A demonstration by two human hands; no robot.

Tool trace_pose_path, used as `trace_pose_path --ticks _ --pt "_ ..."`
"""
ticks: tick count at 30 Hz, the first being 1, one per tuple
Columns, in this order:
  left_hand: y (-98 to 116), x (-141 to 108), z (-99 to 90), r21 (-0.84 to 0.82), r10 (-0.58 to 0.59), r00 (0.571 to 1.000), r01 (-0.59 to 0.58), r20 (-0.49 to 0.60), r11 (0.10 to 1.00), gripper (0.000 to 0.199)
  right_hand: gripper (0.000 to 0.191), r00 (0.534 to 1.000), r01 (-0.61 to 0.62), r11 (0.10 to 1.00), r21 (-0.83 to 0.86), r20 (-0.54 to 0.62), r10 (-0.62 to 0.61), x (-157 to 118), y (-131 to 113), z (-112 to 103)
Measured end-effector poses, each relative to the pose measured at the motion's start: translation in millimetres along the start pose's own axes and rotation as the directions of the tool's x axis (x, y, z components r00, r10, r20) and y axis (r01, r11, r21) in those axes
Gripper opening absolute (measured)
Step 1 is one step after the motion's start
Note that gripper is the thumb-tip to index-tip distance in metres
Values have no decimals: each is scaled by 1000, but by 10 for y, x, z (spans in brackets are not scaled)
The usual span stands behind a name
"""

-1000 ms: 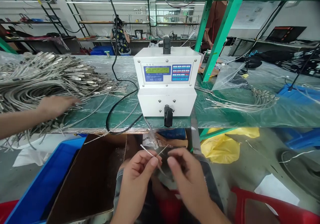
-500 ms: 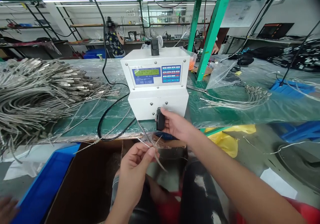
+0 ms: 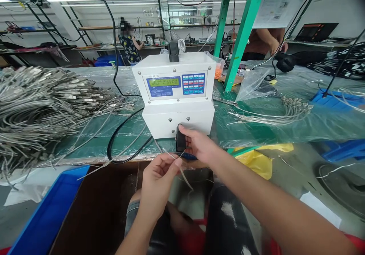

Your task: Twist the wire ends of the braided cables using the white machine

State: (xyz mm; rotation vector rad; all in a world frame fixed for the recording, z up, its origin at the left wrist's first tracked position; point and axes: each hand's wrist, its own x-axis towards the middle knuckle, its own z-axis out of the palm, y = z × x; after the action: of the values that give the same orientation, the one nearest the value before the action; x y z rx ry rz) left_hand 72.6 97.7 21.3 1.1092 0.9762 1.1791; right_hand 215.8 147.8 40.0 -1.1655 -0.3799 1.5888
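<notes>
A white machine (image 3: 159,120) with a small display (image 3: 164,82) and a blue keypad (image 3: 194,84) stands in front of me. From its lower front juts a black block-shaped part (image 3: 180,140). My right hand (image 3: 196,144) is closed on that part from the right, thumb near its top. Just below and to the left, my left hand (image 3: 161,173) pinches a thin grey cable (image 3: 186,181), whose loose tail hangs below the fingers. A fine wire end (image 3: 182,153) rises from the pinch to the bottom of the black part. Whether it enters is unclear.
A large heap of grey cables (image 3: 42,110) covers the bench's left side. Another cable bundle (image 3: 293,112) lies at right. A green post (image 3: 242,38) rises behind the machine. Below are a blue bin (image 3: 51,209) and a cardboard box (image 3: 94,205). Other people work beyond the bench.
My left hand has risen slightly with the cable, bringing the wire end up to the black part. My right hand stays on that part. A co-worker's hands have appeared farther right.
</notes>
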Motion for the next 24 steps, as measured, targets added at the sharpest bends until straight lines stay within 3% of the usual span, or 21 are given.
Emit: trace_pose_path --ticks 13,18,24 --pt "-24 96 34 -46 -4 1000 3 -24 999 19 24 998 68 996 -53 18 -68 -55 39 -4" --pt "-13 78 30 -54 -1 1000 1 -7 999 19 38 977 214 963 -164 39 -210 -308 364 -115" --pt "-14 74 -32 -23 31 999 -31 12 999 21 23 893 439 812 -385 88 -441 -658 787 -181"
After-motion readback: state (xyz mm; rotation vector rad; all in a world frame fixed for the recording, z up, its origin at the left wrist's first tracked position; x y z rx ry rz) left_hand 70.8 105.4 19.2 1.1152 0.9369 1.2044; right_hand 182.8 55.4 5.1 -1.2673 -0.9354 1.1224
